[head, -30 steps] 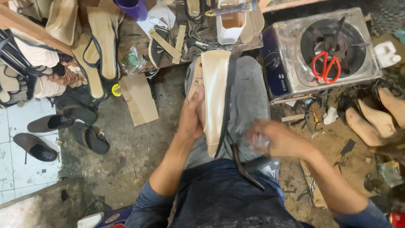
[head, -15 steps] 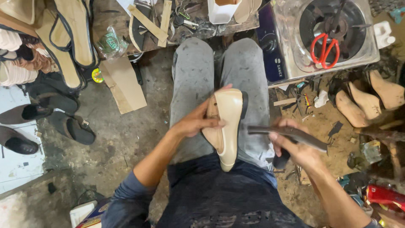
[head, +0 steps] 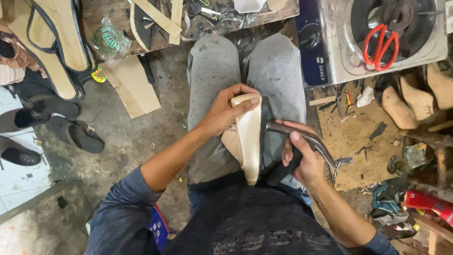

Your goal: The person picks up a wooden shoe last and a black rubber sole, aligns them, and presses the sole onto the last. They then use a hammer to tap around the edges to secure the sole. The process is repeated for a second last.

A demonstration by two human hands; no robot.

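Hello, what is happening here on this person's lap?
A seated person works on a cream shoe lying across their knees. The left hand grips its far end and keeps it steady. The right hand holds metal pliers, whose tip is at the shoe's side. Red scissors lie on a stove, and wooden lasts sit on the floor.

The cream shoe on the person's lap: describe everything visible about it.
The cream, glossy-looking pointed shoe lies lengthwise on the grey-trousered lap, its narrow end toward the person's body. The material looks like smooth leather or synthetic. The left hand grips its far, rounded end, fingers wrapped over the top. The right hand holds a metal plier-like tool whose tip meets the shoe's right edge.
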